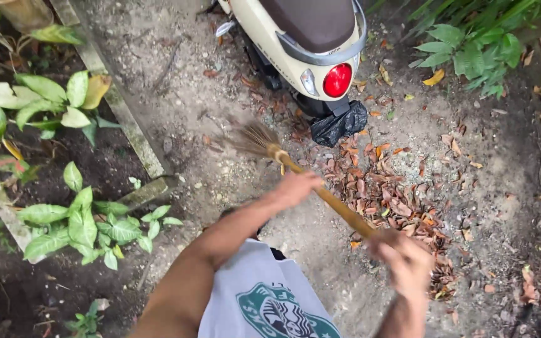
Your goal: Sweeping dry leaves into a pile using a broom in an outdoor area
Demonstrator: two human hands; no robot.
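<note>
The left hand point(297, 186) grips the long yellow-brown bamboo handle of a stick broom point(320, 188) low down, near its fanned bristle head point(253, 139); the right hand point(405, 260) is closed around the handle's upper end. The broom looks light, its shaft stiff and smooth, its bristles springy, so two spaced holds suit it. The bristles sit above bare dirt ground point(183, 106), beside a heap of dry brown leaves point(386, 194), behind a cream scooter point(302, 37) and crumpled black plastic bag point(339, 125).

One head-worn view — looking steeply down, close over the arms (no second view) — onto dirt ground point(220, 119).
</note>
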